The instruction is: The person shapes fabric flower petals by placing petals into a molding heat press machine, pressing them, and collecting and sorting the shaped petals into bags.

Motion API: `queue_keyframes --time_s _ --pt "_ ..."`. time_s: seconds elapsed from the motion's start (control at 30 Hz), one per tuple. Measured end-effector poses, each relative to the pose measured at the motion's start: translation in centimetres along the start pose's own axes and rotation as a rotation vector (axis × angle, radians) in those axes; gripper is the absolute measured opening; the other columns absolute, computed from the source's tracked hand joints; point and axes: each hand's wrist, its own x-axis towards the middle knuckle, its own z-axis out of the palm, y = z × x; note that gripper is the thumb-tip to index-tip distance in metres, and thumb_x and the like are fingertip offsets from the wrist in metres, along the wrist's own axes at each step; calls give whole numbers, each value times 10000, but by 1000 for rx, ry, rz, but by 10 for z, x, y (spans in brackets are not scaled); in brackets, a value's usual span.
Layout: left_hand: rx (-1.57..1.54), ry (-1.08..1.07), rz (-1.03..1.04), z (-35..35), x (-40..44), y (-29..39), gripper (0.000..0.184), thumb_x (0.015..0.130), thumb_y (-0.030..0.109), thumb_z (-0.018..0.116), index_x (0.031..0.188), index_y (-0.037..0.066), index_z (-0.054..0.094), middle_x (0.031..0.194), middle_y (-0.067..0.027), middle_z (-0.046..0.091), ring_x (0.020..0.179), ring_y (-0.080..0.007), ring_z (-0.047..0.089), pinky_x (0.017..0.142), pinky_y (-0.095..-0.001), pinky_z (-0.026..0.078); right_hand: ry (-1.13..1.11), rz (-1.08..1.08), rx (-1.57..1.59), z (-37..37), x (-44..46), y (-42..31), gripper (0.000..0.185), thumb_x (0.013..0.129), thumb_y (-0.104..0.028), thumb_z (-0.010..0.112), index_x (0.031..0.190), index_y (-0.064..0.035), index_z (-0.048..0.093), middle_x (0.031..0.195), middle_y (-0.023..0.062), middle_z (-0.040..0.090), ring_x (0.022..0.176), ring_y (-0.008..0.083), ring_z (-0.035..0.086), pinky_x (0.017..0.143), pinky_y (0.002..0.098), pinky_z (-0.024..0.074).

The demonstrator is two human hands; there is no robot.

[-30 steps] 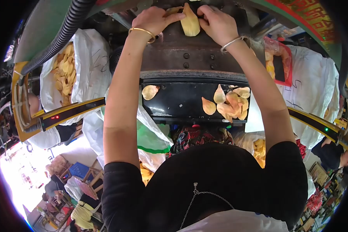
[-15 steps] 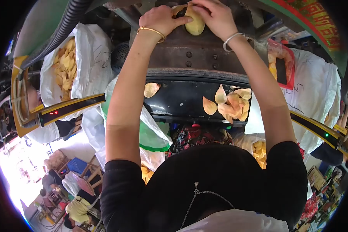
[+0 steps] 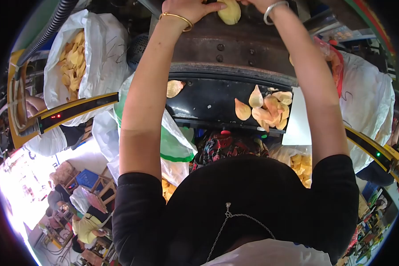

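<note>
At the top edge, a pale yellow petal-shaped piece (image 3: 229,12) lies over the dark metal machine bed (image 3: 190,51). My left hand (image 3: 188,9), with a gold bangle at the wrist, has its thumb stretched onto the piece's left side; its other fingers are partly cut off. On the piece's right, my right hand (image 3: 262,4), below a silver bangle, is mostly out of frame, its fingertips close to the piece's upper edge. Nearer me, a black tray (image 3: 208,99) carries a pile of similar petal-shaped pieces (image 3: 270,111) at right and a single one (image 3: 175,88) at left.
White sacks of pieces stand at left (image 3: 106,48) and right (image 3: 363,84). Yellow-black sensor bars (image 3: 80,111) (image 3: 370,146) flank my arms. A white sheet (image 3: 297,128) adjoins the tray. Co-workers (image 3: 88,226) sit at lower left.
Both hands and the petal-shaped piece now appear higher, partly beyond the top edge. The whole view has shifted slightly. The pieces in the tray keep their arrangement.
</note>
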Motion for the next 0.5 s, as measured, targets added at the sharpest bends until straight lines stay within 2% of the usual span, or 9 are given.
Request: queue_keyframes --time_s 0.07,0.17,0.2,0.23,0.3,0.33,0.4,0.47,0.5 --pt "-107 28 114 5 0 0 607 787 662 533 1115 167 661 978 -167 662 932 -323 629 795 -417 495 -194 21 150 -6 16 12 293 919 -260 572 821 5 651 641 76 595 559 133 531 545 320 435" --pt "258 -62 -218 22 20 0 479 820 542 590 1099 161 675 958 -155 668 887 -315 637 776 -427 499 -115 48 93 2 9 13 289 921 -255 560 824 7 633 616 81 562 528 153 489 515 337 400" --pt "278 -54 -208 23 20 -3 479 820 542 590 1099 161 675 958 -155 668 887 -315 637 776 -427 499 -71 50 53 0 8 8 286 923 -252 554 825 7 625 604 84 545 512 163 467 499 346 383" --pt "282 -7 -194 26 19 -7 521 758 574 620 1103 187 675 973 -145 670 921 -309 636 794 -422 501 -51 30 55 2 7 12 286 923 -252 554 825 7 625 604 84 545 512 163 467 499 346 383" --pt "269 104 -169 31 19 -11 623 633 638 680 1112 240 673 1004 -126 674 990 -295 634 829 -413 506 227 -452 -54 19 3 48 273 922 -245 550 843 9 614 621 94 552 521 193 476 513 363 391" --pt "267 136 -162 32 20 -11 623 633 638 680 1112 240 673 1004 -126 674 990 -295 634 829 -413 506 355 -698 -115 23 4 57 267 921 -241 548 851 9 608 629 100 556 525 207 480 519 372 396" --pt "270 187 -141 37 18 -9 624 618 609 690 1144 275 652 1005 -123 661 1008 -291 626 840 -418 501 605 -724 -237 30 -11 49 128 815 -140 676 865 -67 583 801 77 618 697 238 625 608 324 488" --pt "272 210 -168 35 15 -13 628 611 595 694 1159 293 642 1006 -121 655 1016 -289 621 846 -420 499 491 -744 -226 24 -26 39 144 804 -147 684 873 -65 587 812 82 612 705 259 618 615 355 485" --pt "266 199 -171 34 12 -13 632 613 622 694 1102 223 651 982 -126 653 984 -296 623 836 -409 499 404 -714 -202 28 -35 42 162 793 -154 692 881 -63 591 823 87 606 714 281 612 621 385 482"
